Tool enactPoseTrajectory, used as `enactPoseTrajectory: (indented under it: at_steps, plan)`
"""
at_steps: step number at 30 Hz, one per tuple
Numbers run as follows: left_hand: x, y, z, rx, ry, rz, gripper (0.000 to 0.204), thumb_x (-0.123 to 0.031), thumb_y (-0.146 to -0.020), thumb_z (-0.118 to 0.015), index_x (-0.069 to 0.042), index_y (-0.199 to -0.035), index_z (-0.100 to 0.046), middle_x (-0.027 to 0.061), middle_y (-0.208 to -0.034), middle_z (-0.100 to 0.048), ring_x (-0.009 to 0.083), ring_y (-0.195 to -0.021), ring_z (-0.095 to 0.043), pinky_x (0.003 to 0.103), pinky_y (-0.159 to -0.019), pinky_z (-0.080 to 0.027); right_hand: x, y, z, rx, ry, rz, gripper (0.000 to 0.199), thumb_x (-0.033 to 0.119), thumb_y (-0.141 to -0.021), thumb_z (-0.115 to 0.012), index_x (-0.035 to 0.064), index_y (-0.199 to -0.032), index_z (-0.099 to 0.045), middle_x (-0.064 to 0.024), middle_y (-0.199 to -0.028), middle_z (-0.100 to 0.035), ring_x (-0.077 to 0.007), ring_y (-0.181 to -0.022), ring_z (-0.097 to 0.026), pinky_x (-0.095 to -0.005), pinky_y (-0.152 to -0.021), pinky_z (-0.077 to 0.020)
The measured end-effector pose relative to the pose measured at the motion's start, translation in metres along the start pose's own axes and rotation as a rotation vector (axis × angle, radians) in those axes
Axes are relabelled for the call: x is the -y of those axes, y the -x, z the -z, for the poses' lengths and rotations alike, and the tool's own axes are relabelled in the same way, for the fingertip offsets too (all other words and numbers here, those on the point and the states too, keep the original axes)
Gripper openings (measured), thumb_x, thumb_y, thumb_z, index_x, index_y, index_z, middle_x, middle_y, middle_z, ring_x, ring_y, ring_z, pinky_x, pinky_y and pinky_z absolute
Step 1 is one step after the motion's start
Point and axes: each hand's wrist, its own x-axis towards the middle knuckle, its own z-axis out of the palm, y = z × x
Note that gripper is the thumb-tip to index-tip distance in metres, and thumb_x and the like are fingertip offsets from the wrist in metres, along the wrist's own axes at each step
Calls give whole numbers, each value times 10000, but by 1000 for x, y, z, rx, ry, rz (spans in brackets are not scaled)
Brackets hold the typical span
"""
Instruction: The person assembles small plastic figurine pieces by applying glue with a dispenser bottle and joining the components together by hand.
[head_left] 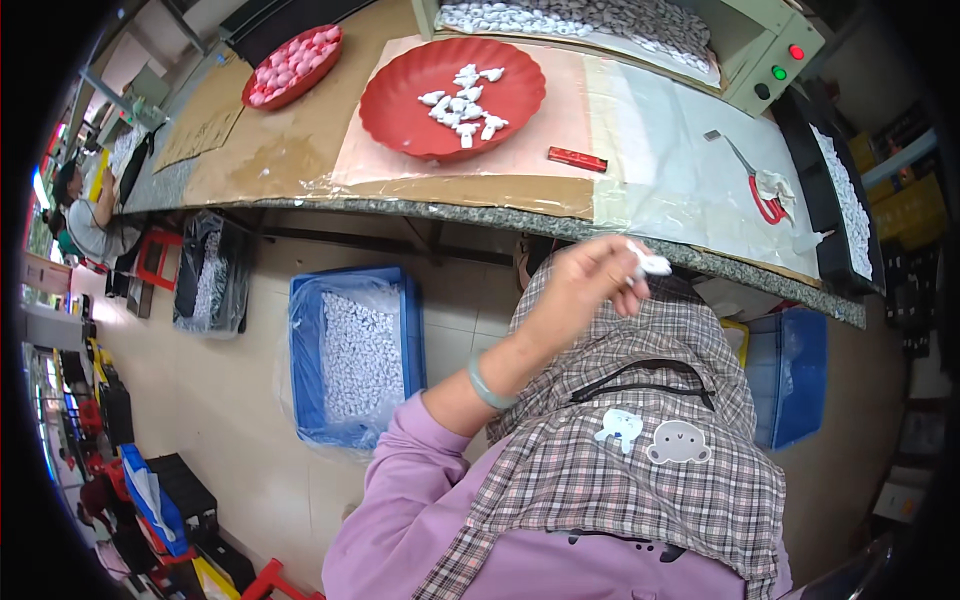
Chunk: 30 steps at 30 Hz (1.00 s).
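Observation:
My left hand [595, 280], with a pale green bangle on its wrist, is raised over my lap at the table's front edge. Its fingers are closed on a small white figurine [652, 263], whose detail is too small to make out. My right hand is out of view. Beyond the left hand, a red scalloped bowl [395, 115] holds several similar white figurines [465, 103]. A narrow red bar-shaped thing [577, 159] lies to the bowl's right. Farther right is a long metal tool with red handles [768, 205], beside a crumpled whitish cloth [775, 187].
A red bowl of pink pieces [297, 65] sits at the back left. A machine with lit buttons [775, 65] stands behind. The right end has a black tray of white pieces [845, 205]. A blue crate of white pieces [360, 350] is on the floor; another person [90, 215] sits far left.

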Motion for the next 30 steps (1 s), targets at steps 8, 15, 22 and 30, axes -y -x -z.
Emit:
enactPoseTrajectory:
  at_steps: [8, 15, 22, 30]
  plan:
    - [-35, -20, 18, 5, 302, -61, 313, -269, -979, -475, -1, -1114, -563, 91, -870, -620, 133, -719, -580, 220, -643, -472, -39, 6, 28, -34, 33, -129, 101, 82, -863, -570, -1, -922, -577, -83, -814, -630, -130, -641, -581, -296, -564, -449]
    - [-16, -36, -10, 19, 199, 10, 298, -196, -957, -525, 18, -1162, -558, 130, -958, -648, 130, -776, -619, 211, -661, -484, 70, -128, 80, -357, -936, -324, 265, 72, -837, -623, 1, -1086, -563, -17, -932, -595, -85, -826, -576, -214, -661, -473]
    - [1, -38, -34, -38, 13, 25, 301, -143, -913, -589, 54, -1141, -576, 176, -1033, -633, 159, -816, -626, 225, -693, -516, 158, -229, 78, -345, -736, 375, 279, -38, -862, -543, 10, -1137, -546, -58, -879, -612, -85, -703, -555, -209, -587, -439]
    - [23, -46, -41, -60, -71, 51, 273, -85, -882, -618, 65, -1109, -593, 137, -1028, -618, 166, -842, -639, 239, -736, -541, 170, -251, 74, -431, -619, 581, 215, 22, -737, -717, 31, -938, -641, -87, -753, -580, -184, -587, -579, -289, -500, -448]
